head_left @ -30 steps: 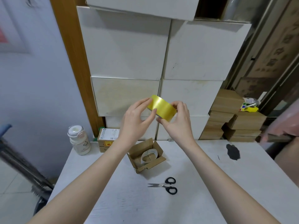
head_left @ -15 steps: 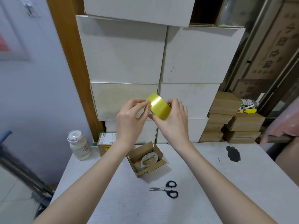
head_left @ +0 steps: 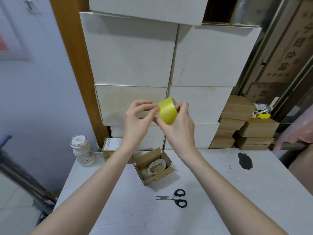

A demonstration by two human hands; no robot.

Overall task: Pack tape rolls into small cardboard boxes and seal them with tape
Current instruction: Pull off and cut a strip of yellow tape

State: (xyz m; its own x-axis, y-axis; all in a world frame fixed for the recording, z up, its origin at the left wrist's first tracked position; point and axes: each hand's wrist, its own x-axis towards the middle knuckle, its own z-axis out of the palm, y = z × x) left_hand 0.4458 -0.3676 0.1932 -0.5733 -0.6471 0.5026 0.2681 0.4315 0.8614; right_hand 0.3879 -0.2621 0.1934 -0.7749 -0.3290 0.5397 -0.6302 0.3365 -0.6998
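A yellow tape roll (head_left: 166, 110) is held up in the air above the table, in front of the white cartons. My right hand (head_left: 179, 128) grips the roll from the right and below. My left hand (head_left: 137, 121) pinches at the roll's left edge with thumb and forefinger. Below them a small open cardboard box (head_left: 153, 167) stands on the white table (head_left: 237, 192), its flaps up. A pale tape roll (head_left: 156, 165) sits upright inside it.
Black-handled scissors (head_left: 174, 198) lie in front of the box. A white jar (head_left: 83, 150) and a labelled small carton (head_left: 111, 146) stand at the table's back left. Stacked brown boxes (head_left: 245, 126) sit at the back right. White cartons (head_left: 135, 53) form a wall behind. A dark stain (head_left: 244, 161) marks the table.
The yellow roll has turned in my hands and shifted slightly left. My left fingers have moved from over the roll to its left edge. The camera has tilted up a little.
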